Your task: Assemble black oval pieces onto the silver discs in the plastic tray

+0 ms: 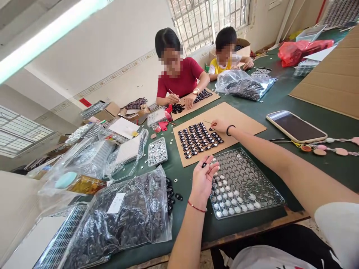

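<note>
The left hand (pixel 202 178) hovers palm-up over the near-left corner of the clear plastic tray (pixel 269 203), fingers loosely curled around a small dark oval piece (pixel 204 164) pinched at the fingertips; the right hand (pixel 221 125) reaches across to the cardboard sheet (pixel 246 121) just beyond the tray, closed on a thin stick (pixel 209 121) whose tip rests at the far edge of the rows of dark oval pieces (pixel 199 139) laid out on that sheet. The tray holds small white discs (pixel 228 194) in its nearer pockets, while its farther pockets look empty. To the left of the tray lie a few loose dark pieces (pixel 178 196) on the green tabletop (pixel 283 99), then a big clear bag of dark pieces (pixel 123 220); beyond the tray's left side sits a small clear box of pale discs (pixel 157 151). To the right of the tray, past the cardboard, a phone (pixel 295 126) lies face up.

Judging by the layout, the step in hand seems to be placing or dressing one piece in the rows with the stick while the left hand readies the next; the next move would call for a steady stick tip and an exact set-down in line with the rows.

Across the table from the tray, a person in a red shirt (pixel 182 80) works with a stick on another cardboard sheet; a second person in yellow (pixel 217 67) sits beside a further clear bag (pixel 244 85).
</note>
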`<state>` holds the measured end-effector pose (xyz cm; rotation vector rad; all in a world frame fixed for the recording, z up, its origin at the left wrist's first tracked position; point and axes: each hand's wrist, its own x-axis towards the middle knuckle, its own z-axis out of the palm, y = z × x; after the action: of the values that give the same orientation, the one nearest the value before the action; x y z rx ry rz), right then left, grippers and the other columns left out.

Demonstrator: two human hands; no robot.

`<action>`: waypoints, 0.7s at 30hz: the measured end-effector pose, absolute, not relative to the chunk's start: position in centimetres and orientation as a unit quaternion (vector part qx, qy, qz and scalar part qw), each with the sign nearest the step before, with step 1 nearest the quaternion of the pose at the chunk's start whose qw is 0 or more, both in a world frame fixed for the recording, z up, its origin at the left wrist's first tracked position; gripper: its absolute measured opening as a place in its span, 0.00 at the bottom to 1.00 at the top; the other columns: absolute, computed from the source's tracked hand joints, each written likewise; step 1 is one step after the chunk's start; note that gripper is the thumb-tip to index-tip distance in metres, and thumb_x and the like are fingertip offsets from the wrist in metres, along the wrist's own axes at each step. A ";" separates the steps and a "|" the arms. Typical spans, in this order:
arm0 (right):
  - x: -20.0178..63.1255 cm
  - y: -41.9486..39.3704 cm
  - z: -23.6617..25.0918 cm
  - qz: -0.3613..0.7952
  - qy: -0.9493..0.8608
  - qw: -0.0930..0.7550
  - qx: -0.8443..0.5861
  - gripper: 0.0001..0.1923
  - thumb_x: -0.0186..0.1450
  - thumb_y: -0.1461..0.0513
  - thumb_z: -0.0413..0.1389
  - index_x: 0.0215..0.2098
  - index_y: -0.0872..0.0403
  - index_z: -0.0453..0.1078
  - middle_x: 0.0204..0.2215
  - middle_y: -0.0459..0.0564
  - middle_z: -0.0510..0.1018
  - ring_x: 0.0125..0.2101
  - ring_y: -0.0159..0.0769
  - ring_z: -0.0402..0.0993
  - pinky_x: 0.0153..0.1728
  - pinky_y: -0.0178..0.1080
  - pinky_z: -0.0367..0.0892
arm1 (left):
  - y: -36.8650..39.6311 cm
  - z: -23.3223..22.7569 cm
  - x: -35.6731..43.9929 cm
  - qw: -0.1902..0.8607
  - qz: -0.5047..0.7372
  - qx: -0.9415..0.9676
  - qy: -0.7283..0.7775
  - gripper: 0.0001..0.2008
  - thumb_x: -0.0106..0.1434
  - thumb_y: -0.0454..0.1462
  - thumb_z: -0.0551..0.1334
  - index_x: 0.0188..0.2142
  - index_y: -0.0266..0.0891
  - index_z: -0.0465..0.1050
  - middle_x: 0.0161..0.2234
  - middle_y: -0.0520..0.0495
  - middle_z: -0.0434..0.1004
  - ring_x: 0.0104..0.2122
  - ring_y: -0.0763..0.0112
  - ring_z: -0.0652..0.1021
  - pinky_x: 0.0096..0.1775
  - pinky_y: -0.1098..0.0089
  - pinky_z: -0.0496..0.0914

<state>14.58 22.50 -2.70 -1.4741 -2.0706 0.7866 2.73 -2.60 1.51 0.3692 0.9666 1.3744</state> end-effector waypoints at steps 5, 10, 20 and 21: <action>14.3 21.7 -2.8 0.279 -0.760 0.220 -0.544 0.05 0.55 0.64 0.55 0.26 0.59 0.72 0.20 0.50 0.71 0.22 0.31 0.61 0.26 0.34 0.53 | -2.9 1.7 2.6 0.657 0.608 0.181 0.407 0.14 0.58 0.33 0.57 0.45 0.34 0.64 0.40 0.38 0.73 0.25 0.77 0.75 0.28 0.77 0.70; 14.9 20.4 -1.5 0.287 -0.746 0.272 -0.535 0.12 0.58 0.59 0.53 0.21 0.59 0.68 0.15 0.46 0.66 0.19 0.28 0.57 0.24 0.33 0.52 | -2.4 0.9 2.9 0.652 0.597 0.178 0.432 0.11 0.59 0.33 0.56 0.42 0.33 0.65 0.32 0.41 0.75 0.21 0.79 0.72 0.23 0.79 0.67; 30.1 0.6 3.3 0.612 -0.668 0.265 -0.331 0.17 0.63 0.53 0.45 0.47 0.48 0.64 0.21 0.44 0.66 0.15 0.25 0.56 0.18 0.30 0.54 | -1.8 0.8 2.6 0.637 0.615 0.143 0.443 0.07 0.58 0.32 0.55 0.37 0.34 0.66 0.24 0.48 0.72 0.18 0.81 0.69 0.21 0.79 0.64; 32.4 -2.8 2.4 0.640 -0.679 0.185 -0.308 0.16 0.62 0.53 0.46 0.45 0.47 0.67 0.22 0.47 0.68 0.19 0.29 0.64 0.24 0.32 0.60 | -1.9 0.8 2.7 0.647 0.608 0.147 0.436 0.07 0.58 0.32 0.56 0.37 0.35 0.66 0.24 0.49 0.72 0.18 0.81 0.68 0.21 0.79 0.64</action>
<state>32.42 -2.83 2.45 -0.8683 -1.9121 1.8044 2.74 -1.94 0.82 0.3333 0.9914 1.3819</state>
